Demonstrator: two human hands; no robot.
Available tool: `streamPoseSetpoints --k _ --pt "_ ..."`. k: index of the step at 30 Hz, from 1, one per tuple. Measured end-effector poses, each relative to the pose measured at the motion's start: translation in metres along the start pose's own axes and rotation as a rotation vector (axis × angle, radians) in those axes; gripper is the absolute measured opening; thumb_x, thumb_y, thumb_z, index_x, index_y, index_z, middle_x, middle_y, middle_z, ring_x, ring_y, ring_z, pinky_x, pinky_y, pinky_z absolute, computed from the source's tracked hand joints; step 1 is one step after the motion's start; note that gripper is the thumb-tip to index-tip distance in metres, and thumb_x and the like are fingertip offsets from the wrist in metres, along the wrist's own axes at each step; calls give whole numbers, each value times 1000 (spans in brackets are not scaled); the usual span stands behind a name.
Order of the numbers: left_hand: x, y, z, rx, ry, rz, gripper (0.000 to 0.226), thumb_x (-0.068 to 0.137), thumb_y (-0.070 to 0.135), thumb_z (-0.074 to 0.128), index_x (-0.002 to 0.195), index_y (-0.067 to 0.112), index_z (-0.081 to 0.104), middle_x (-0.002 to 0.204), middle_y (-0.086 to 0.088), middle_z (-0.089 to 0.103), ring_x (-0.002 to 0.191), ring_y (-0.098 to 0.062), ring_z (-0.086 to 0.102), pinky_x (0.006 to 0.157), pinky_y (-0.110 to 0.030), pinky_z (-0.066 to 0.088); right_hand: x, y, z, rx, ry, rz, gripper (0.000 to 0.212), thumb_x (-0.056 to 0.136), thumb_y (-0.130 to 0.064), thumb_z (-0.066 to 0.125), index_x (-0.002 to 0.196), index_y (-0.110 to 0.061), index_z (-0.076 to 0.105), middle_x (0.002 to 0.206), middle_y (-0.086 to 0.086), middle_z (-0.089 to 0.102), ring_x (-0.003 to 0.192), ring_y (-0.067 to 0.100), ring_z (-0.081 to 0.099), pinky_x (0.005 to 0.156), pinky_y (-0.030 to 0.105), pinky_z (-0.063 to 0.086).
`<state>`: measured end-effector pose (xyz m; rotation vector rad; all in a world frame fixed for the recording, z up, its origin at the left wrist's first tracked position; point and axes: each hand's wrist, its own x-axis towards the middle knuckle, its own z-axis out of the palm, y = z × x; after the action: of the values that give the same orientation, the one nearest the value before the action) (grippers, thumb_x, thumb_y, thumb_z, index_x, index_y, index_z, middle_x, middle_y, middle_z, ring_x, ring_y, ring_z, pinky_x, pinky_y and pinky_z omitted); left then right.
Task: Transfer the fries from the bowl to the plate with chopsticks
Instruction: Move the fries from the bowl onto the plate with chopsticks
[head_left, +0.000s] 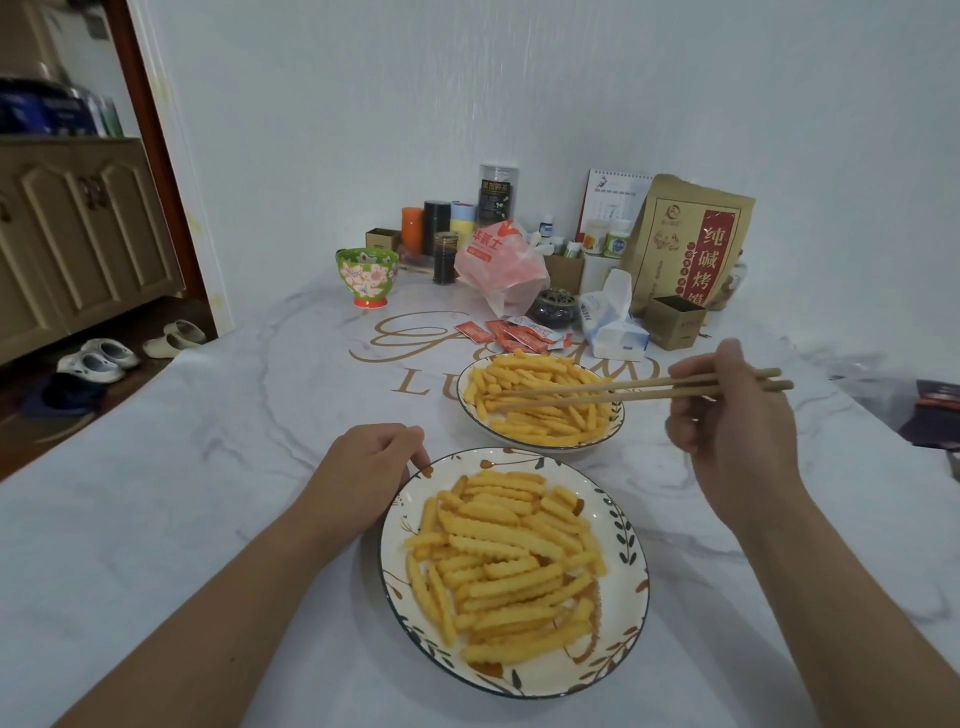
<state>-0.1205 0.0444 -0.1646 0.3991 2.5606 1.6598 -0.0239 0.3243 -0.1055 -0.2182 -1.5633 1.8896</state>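
The right hand (727, 410) grips wooden chopsticks (639, 392), tips among crinkle-cut fries (540, 400) in the far bowl (618, 415) at one o'clock. The left hand (369, 462), fingers curled, rests at the fry-laden plate (631, 587) rim's ten o'clock.

Beyond the grip — red sauce packets (519, 335), tissue pack (613, 325), brown paper bag (691, 244). Far left of it — floral cup (367, 275); shoes (104, 358) on floor.
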Motion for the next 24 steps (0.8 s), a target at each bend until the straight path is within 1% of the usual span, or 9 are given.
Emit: streamPoseSetpoints --k 2,5,11,16,21,24 --pt "0 0 0 -4 3 1 45 105 30 49 70 13 72 48 2 55 47 -12 47 62 -32 40 3 -1 -4 -96 69 -94 55 109 -37 41 70 -11 70 52 3 51 42 16 41 41 24 26" --pt "1 0 1 -13 1 -2 45 105 29 50 69 12 71 47 2 53 46 -13 45 61 -32 39 3 -1 -6 -152 83 -140 56 110 -38 37 74 -7 68 49 3 51 39 17 40 39 23 27" --pt "0 0 0 -12 4 3 44 104 29 50 68 13 71 48 2 53 46 -12 45 61 -32 38 0 7 -1 -240 6 -120 51 109 -34 41 80 -2 67 50 4 51 39 15 41 38 23 29" --pt "0 1 0 -3 4 4 44 104 28 50 69 12 71 47 3 54 45 -9 46 61 -31 39 -5 13 6 -243 -36 -98 51 108 -35 43 84 3 67 53 6 52 41 16 42 39 24 30" --pt "0 1 0 3 4 6 44 104 29 50 69 12 71 47 2 54 45 -10 46 61 -31 39 -7 15 12 -267 -45 -93 48 108 -34 42 82 -2 66 55 6 54 39 17 43 36 25 32" --pt "-1 1 0 2 2 6 45 104 29 50 70 12 72 48 1 55 46 -11 46 60 -31 39 -6 14 11 -254 2 -85 50 109 -35 41 82 0 65 52 5 54 37 19 44 35 26 35"
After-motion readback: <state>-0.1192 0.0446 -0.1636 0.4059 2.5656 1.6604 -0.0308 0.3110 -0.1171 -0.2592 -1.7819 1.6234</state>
